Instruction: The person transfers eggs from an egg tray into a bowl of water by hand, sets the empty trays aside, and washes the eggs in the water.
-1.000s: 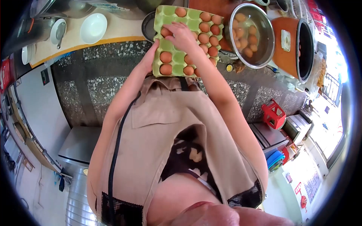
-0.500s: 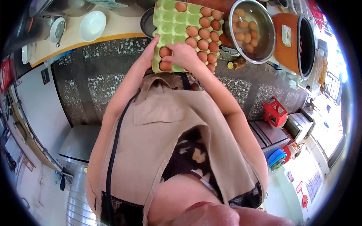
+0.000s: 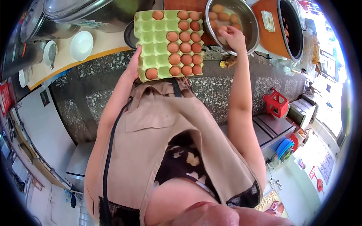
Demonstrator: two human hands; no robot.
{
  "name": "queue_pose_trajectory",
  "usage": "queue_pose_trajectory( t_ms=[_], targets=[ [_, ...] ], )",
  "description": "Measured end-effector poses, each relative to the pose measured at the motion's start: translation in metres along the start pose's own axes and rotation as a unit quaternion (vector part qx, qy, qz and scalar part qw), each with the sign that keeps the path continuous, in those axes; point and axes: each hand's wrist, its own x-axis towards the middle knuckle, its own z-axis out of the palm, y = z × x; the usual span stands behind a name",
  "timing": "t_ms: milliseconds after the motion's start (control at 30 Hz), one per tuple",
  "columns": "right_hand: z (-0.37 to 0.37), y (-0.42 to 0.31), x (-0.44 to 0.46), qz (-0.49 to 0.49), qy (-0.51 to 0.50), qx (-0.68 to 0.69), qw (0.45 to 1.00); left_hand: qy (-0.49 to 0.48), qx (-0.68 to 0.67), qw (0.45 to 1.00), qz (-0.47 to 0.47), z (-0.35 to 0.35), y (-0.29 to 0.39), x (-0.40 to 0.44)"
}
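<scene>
Holds the green egg tray (image 3: 160, 49) by its left edge with the left hand (image 3: 133, 63), thumb against the side, other fingers mostly hidden. Supports it level with the counter's front, just beyond the apron (image 3: 154, 107). Has brown eggs (image 3: 184, 48) gathered in the tray mainly along the right side, with one in the near left corner and another in the far row. Extends the right hand (image 3: 234, 38) over the metal bowl (image 3: 256, 34), fingers bent and partly closed, with a single egg (image 3: 223, 28) at the tips; cannot tell whether gripped or just let go. Has more eggs in the bowl, behind those fingers. Faces an orange pot (image 3: 265, 28) just right of the bowl, and a white dish (image 3: 82, 46) on the counter (image 3: 103, 40) at left.
</scene>
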Motion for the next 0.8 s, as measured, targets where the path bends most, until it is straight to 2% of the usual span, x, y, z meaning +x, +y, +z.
queue_pose_trajectory(
  t_ms=[100,200,233,300,367,433,467,500,533,600,700,767,800],
  targets=[
    [0.013,0.038,0.012,0.005,-0.123,0.055,0.991,-0.01,0.002,1.0,0.009,0.013,0.003,-0.007],
    [0.014,0.034,0.009,0.01,-0.159,0.055,0.986,0.008,0.016,1.0,0.007,0.021,0.005,-0.011],
    [0.016,0.028,0.003,-0.002,-0.125,0.062,0.99,0.0,0.014,1.0,0.009,0.018,0.004,-0.01],
    [0.021,0.0,-0.015,-0.15,0.072,-0.072,0.983,-0.004,-0.011,1.0,-0.002,0.007,0.001,-0.004],
    [0.025,-0.055,-0.05,-0.218,0.118,-0.021,0.969,-0.023,-0.012,1.0,0.002,0.006,0.001,-0.002],
    [0.05,-0.098,-0.092,-0.238,0.033,0.153,0.959,-0.016,-0.015,1.0,0.001,0.007,0.001,-0.003],
    [0.061,-0.11,-0.109,-0.317,-0.027,0.129,0.939,-0.01,-0.011,1.0,0.001,0.006,0.001,-0.003],
    [0.086,-0.115,-0.123,-0.371,-0.041,0.112,0.921,-0.004,-0.007,1.0,0.0,0.006,0.001,-0.001],
    [0.107,-0.118,-0.139,-0.39,-0.076,0.13,0.908,-0.005,-0.004,1.0,-0.001,0.005,0.001,-0.001],
    [0.126,-0.129,-0.16,-0.413,-0.114,0.07,0.901,0.008,0.028,0.999,0.017,0.003,0.0,0.0],
    [0.138,-0.126,-0.17,-0.416,-0.128,0.022,0.9,-0.022,0.023,0.999,0.02,0.0,-0.002,0.001],
    [0.131,-0.124,-0.173,-0.417,-0.117,0.041,0.9,-0.003,0.04,0.999,0.017,0.006,-0.001,-0.001],
    [0.123,-0.122,-0.173,-0.345,-0.162,0.169,0.909,0.026,0.036,0.999,0.004,0.019,0.002,-0.007]
  ],
)
